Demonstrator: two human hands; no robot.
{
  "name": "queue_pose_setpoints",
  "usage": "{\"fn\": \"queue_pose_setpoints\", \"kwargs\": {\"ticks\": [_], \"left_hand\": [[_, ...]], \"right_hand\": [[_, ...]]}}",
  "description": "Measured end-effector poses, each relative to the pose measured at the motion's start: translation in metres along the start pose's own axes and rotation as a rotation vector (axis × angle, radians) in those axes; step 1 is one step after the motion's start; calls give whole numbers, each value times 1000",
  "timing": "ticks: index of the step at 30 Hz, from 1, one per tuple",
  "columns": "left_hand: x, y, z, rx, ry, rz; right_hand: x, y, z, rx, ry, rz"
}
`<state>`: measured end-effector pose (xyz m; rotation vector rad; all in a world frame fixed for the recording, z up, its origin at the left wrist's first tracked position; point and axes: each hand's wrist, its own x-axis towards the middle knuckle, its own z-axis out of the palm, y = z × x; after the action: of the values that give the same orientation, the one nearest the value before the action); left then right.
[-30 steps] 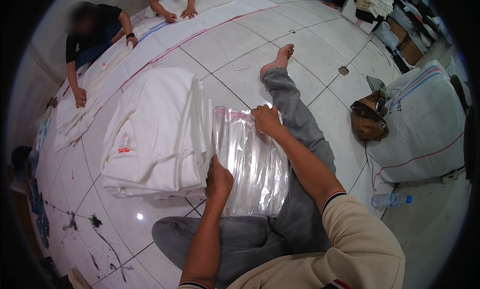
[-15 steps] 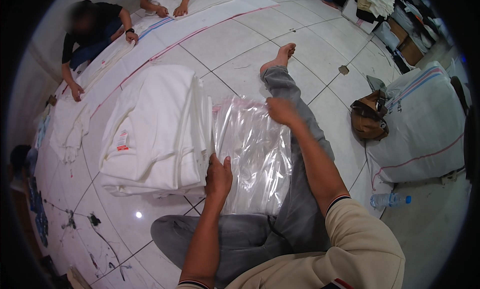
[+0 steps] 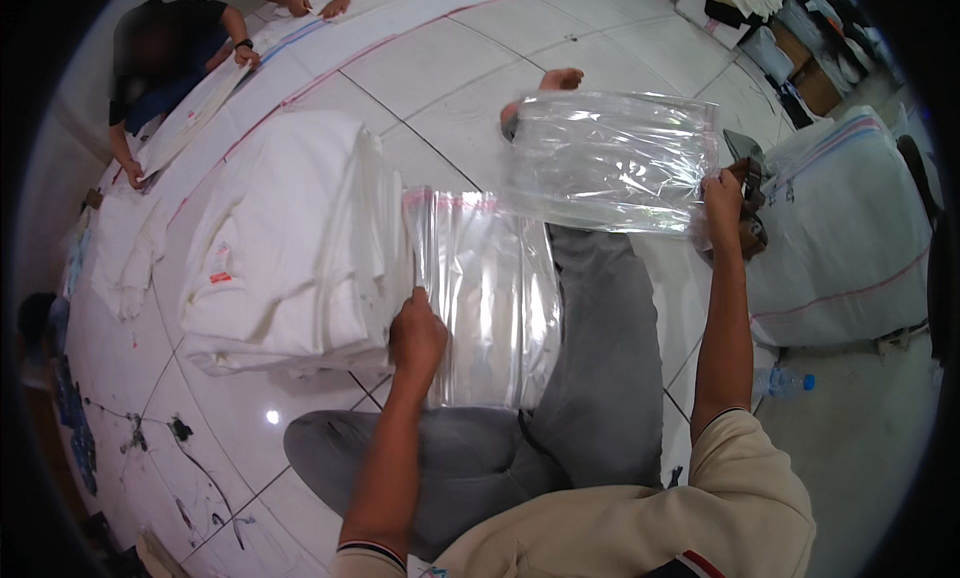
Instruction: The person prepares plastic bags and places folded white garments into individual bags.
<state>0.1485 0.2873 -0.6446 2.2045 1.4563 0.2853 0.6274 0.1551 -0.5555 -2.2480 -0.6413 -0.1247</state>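
Several folded white garments (image 3: 285, 248) lie piled just left of the left hand (image 3: 418, 333), whose fingers curl at the pile's edge; whether they grip cloth I cannot tell. Right of that hand lies a stack of clear plastic bags (image 3: 480, 308). One single clear bag (image 3: 610, 163) spreads leftward from the right hand (image 3: 723, 203), which pinches its end beside the woven sack (image 3: 845, 248). Held at one end only, the slick film could fold over or slip; a leftward push could skew the pile.
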Motion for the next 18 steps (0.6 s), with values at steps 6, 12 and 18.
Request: {"fn": "queue_pose_setpoints", "kwargs": {"ticks": [6,12,18], "left_hand": [[-32,43,46,18,2,395],[-33,71,62,-169,-240,284],[-16,31,46,183,-21,-1]], "right_hand": [[-52,48,-4,848,-15,337],[-55,55,-8,1095,25,340],[-62,83,-24,1188,-3,328]]}}
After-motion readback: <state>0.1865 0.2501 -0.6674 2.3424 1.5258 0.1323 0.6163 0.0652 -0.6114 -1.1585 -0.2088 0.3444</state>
